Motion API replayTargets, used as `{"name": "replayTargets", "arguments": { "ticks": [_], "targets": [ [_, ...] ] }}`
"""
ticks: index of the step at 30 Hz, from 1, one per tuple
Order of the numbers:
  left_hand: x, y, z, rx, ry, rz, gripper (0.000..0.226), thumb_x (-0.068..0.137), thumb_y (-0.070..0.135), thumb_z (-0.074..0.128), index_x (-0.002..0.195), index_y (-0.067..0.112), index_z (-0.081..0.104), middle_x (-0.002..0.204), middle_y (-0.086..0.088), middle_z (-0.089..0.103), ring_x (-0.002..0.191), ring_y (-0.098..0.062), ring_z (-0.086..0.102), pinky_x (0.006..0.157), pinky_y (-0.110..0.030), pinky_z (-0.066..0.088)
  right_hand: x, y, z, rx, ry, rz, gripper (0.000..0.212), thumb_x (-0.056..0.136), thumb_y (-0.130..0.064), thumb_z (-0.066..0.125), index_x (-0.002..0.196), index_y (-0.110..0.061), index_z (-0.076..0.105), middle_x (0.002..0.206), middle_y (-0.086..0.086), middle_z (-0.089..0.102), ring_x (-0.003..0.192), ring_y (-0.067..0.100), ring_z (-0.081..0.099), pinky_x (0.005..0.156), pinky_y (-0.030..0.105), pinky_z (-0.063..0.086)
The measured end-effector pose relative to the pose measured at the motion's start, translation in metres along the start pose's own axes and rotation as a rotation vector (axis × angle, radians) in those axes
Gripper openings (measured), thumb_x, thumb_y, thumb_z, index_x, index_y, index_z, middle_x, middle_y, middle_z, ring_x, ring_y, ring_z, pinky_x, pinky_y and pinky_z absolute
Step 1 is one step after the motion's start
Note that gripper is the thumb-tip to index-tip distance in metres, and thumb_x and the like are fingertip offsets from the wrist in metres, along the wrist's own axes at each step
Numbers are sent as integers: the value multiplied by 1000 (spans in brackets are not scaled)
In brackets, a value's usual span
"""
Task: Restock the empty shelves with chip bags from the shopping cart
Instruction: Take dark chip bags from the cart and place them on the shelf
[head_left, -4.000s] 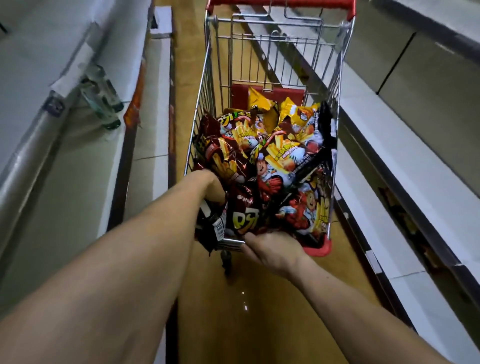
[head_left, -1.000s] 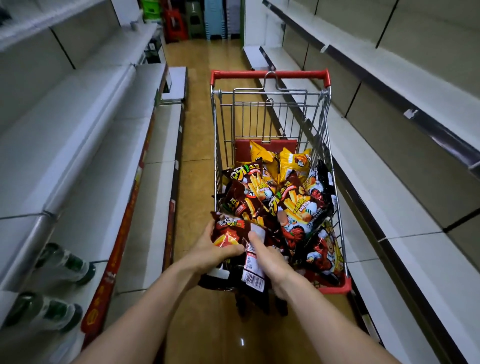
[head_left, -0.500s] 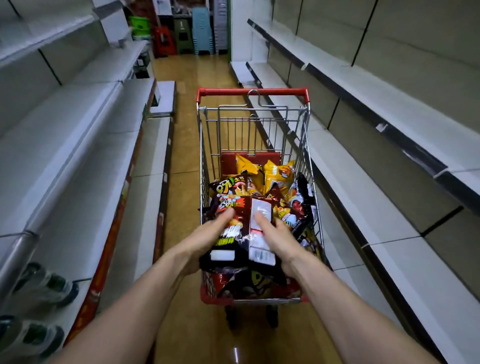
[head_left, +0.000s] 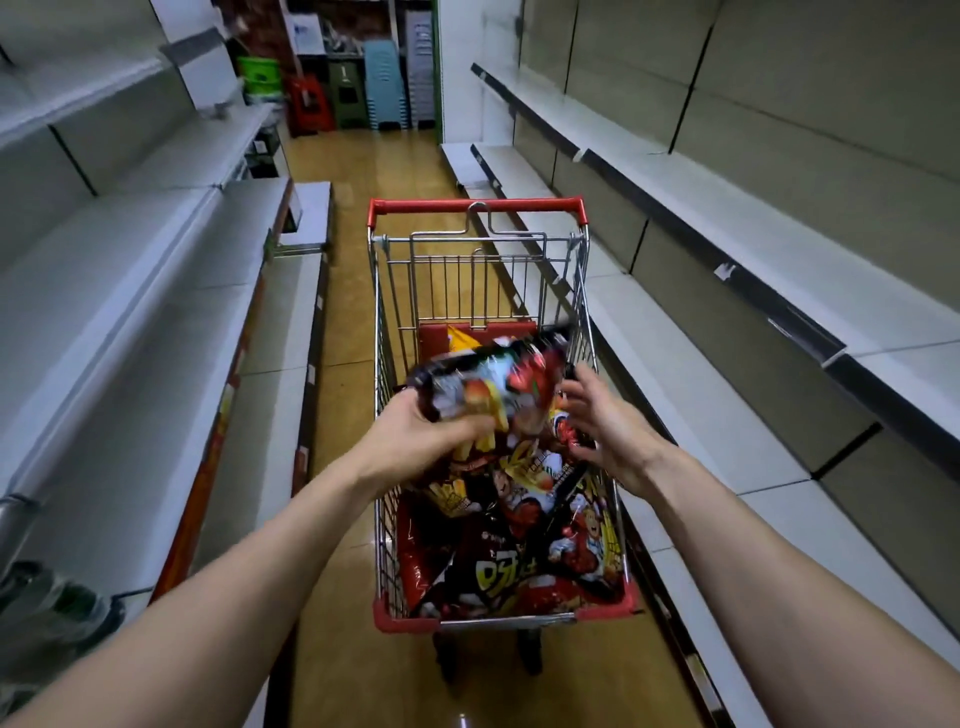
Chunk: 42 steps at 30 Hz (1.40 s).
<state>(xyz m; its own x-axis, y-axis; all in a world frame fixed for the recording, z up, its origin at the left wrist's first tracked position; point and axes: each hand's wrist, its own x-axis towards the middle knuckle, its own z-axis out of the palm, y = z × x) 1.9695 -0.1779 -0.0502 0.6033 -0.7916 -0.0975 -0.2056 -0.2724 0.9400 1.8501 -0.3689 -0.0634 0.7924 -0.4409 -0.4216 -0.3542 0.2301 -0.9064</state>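
The left hand (head_left: 415, 441) and right hand (head_left: 608, 431) are bare. Behind them, the left forearm (head_left: 234, 571) and right forearm (head_left: 779, 545) are unsleeved; tendons ridge the right wrist (head_left: 657, 467).

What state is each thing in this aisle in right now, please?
Red-handled wire shopping cart: standing in the aisle, loaded.
Pile of dark red and yellow chip bags: lying in the cart.
Blurred black-and-red chip bag: lifted above the pile.
Left hand: grips that bag's lower edge.
Right hand: open, fingers spread beside the bag.
Grey metal shelves on the right: no bags on them yet.
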Motion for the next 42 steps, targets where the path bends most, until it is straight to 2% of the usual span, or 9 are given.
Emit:
{"name": "replayTargets", "arguments": {
  "ticks": [2, 6, 11, 14, 19, 25, 32, 36, 42],
  "targets": [
    [6, 0, -3, -136, 59, -112, 24, 80, 33, 76, 93, 26, 57, 79, 13, 73, 75, 2, 68, 80, -20, 55, 1, 0, 5, -9, -4, -118, 77, 86, -74, 35, 145, -24, 40, 146, 1, 45, 141, 20, 33, 118, 50, 21],
    [13, -2, 0, -230, 2, -306, 93, 48, 70, 78, 122, 18, 56, 107, -4, 73, 97, -19, 71, 94, -42, 53, 2, -1, 33, -137, -67, -168, 93, 65, -79, 63, 137, -22, 49, 135, 3, 56, 128, 20, 49, 112, 48, 32],
    [15, -3, 5, -410, 38, -326, 94, 54, 77, 68, 127, 19, 53, 113, -6, 71, 102, -23, 69, 93, -42, 52, 18, 5, 51, -120, 122, -111, 127, 48, -91, 64, 146, -15, 36, 146, 8, 48, 131, 25, 49, 110, 49, 37],
    [15, -11, 0, -328, 89, -370, 115, 40, 67, 85, 134, 16, 43, 116, -8, 69, 103, -27, 68, 95, -46, 52, 25, 1, 55, -188, 104, -73, 107, 70, -84, 54, 145, -9, 39, 149, 11, 42, 135, 28, 42, 111, 45, 32],
    [13, -29, -17, -195, 380, -413, 134, 32, 79, 79, 143, 17, 37, 137, -10, 55, 120, -29, 56, 102, -52, 45, 41, 5, 39, -749, 304, -237, 41, 97, -53, 45, 101, -16, 63, 89, 0, 64, 82, 18, 57, 74, 30, 48],
    [7, -55, -14, -178, 480, -468, 107, 60, 60, 82, 142, 11, 36, 137, -11, 53, 122, -31, 54, 101, -54, 46, 55, 35, 45, -1399, 299, 73, 69, 92, -44, 60, 144, -8, 32, 131, 13, 56, 118, 33, 55, 94, 42, 44],
    [6, -56, -13, -379, 368, -556, 87, 54, 57, 84, 120, 9, 55, 109, -13, 70, 99, -31, 68, 94, -49, 52, 50, 40, 24, -863, 223, 173, 19, 78, -17, 74, 83, -10, 57, 84, 6, 56, 80, 20, 52, 82, 41, 51],
    [9, -42, -17, -439, 228, -542, 92, 42, 56, 84, 117, 7, 60, 101, -14, 74, 94, -29, 71, 84, -41, 56, 31, 34, 14, -612, 176, 178, 23, 81, -5, 68, 98, -13, 53, 109, 9, 56, 85, 15, 52, 81, 33, 49],
    [7, -37, -4, -560, 104, -557, 66, 58, 44, 78, 110, 5, 65, 97, -16, 74, 83, -29, 73, 73, -38, 57, 20, 51, 15, -506, 164, 171, 80, 83, -6, 71, 148, -11, 24, 115, 4, 51, 98, 18, 55, 84, 28, 48]
  ]
}}
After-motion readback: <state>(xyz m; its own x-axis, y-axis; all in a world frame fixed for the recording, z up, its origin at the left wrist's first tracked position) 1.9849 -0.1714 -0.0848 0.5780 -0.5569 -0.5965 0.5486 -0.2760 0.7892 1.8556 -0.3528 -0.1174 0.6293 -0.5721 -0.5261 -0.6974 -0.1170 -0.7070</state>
